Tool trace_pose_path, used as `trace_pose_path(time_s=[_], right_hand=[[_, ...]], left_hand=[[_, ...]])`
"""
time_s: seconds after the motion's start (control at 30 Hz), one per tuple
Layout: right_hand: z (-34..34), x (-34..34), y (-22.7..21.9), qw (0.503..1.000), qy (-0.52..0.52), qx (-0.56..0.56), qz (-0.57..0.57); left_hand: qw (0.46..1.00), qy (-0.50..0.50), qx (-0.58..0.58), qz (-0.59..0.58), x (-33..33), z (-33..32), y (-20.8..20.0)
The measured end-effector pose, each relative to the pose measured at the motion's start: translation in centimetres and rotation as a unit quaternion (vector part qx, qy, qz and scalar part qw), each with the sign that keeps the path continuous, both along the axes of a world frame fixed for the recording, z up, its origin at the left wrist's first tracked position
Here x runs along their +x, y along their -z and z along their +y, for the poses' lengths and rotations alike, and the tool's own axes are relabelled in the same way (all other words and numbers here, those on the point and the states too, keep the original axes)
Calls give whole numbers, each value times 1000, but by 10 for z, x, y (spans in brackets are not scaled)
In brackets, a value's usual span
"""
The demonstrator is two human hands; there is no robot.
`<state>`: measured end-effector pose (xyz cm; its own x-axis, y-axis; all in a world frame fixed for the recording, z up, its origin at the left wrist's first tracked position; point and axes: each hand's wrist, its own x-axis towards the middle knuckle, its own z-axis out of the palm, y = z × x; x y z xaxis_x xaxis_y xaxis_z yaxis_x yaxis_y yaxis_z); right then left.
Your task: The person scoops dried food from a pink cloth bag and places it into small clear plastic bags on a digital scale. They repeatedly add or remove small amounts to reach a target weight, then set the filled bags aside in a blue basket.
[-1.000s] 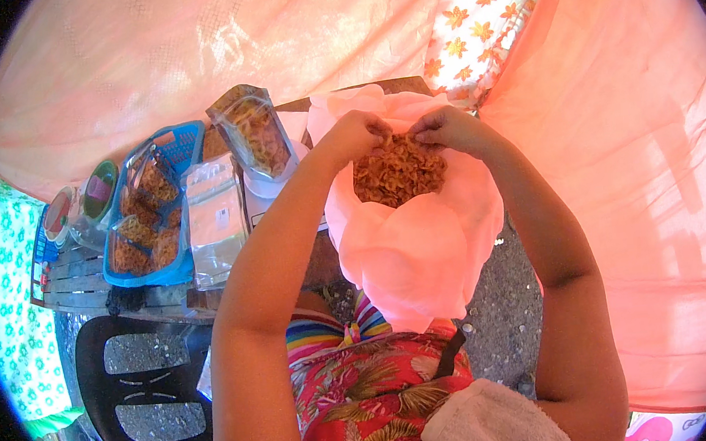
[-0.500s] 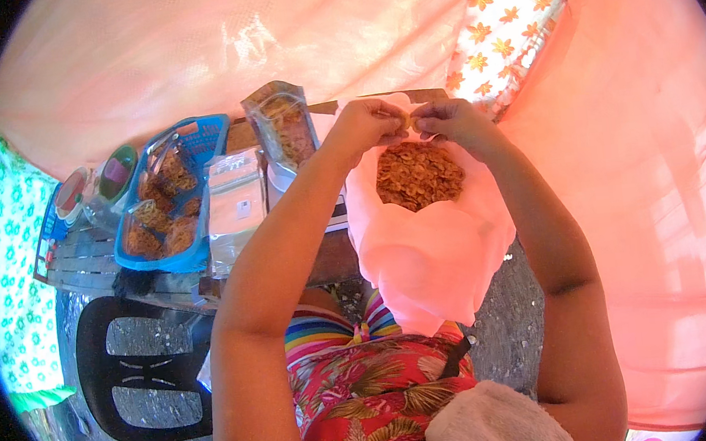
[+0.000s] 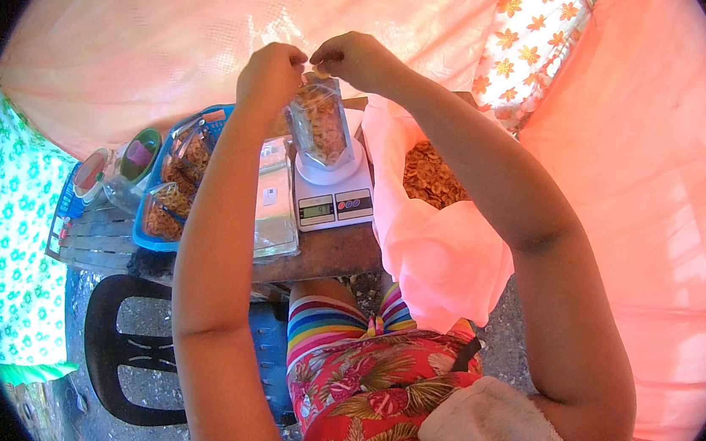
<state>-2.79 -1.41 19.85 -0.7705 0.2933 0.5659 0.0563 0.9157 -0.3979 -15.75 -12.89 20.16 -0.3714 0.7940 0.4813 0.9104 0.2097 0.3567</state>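
My left hand (image 3: 270, 82) and my right hand (image 3: 359, 62) are raised close together above a clear stand-up pouch (image 3: 320, 130). Both have their fingertips pinched just over its mouth; whatever they hold is too small to make out. Golden-brown flakes fill much of the pouch, which stands upright on the round plate of a white digital kitchen scale (image 3: 335, 209) with a lit display. To the right, a heap of brown crisp flakes (image 3: 429, 177) lies in a container lined with pink sheeting (image 3: 442, 263); my right forearm hides part of it.
Left of the scale lies a stack of flat empty pouches (image 3: 274, 215). A blue basket (image 3: 155, 242) holds several filled packs, partly behind my left forearm. Farther left are plastic tubs (image 3: 141, 153). A black chair (image 3: 115, 354) stands by the wooden table (image 3: 314, 258). Peach sheeting (image 3: 659, 216) hangs around.
Both hands have moved left and away from me, from above the flake heap to above the pouch on the scale. The view has shifted, and the scale's display now shows.
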Motion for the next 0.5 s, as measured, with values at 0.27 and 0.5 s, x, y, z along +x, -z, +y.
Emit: trace_pose_path(time_s=[0.27,0.5], right_hand=[[39,71,7,991,83,-56,-90],[32,205,74,929,91,-127,-335]], left_hand=[[983,112,131,-70,38,9,20],[903,304,-153,-262,159,46,106]])
